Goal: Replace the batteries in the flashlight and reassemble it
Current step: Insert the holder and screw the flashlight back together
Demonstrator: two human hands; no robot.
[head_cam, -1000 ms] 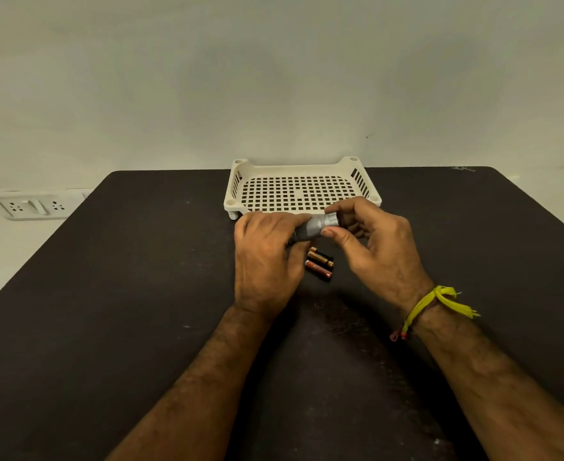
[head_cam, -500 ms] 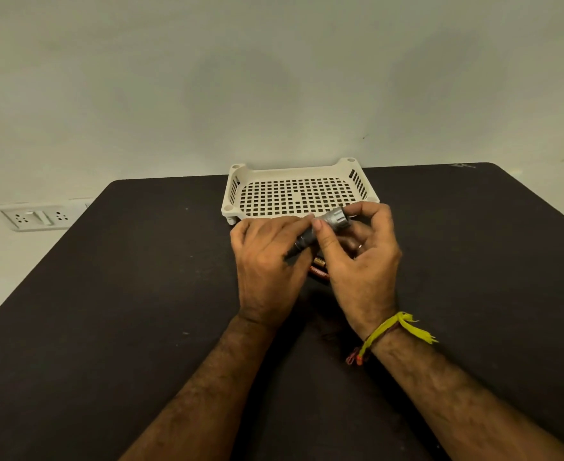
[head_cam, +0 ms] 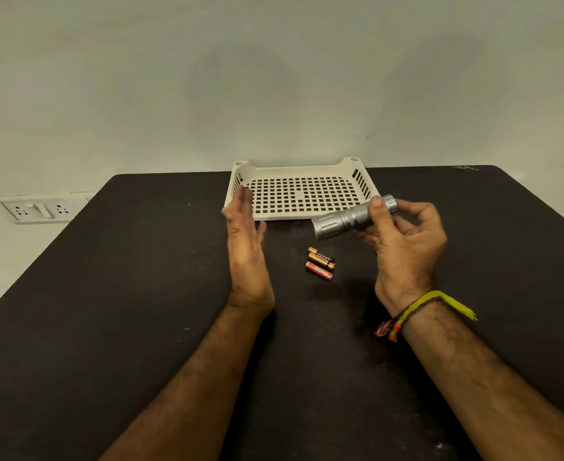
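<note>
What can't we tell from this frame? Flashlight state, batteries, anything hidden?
Head view only:
- flashlight: rear half hidden under the right hand; whether it holds batteries cannot be seen.
- loose batteries on the table: too small to read labels; used or fresh, unknown.
- left hand: seen edge-on, palm side hidden.
- tray: left wall partly hidden by the left fingertips.

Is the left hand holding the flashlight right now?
No, the left hand is open and apart; only the right hand grips the flashlight.
</note>
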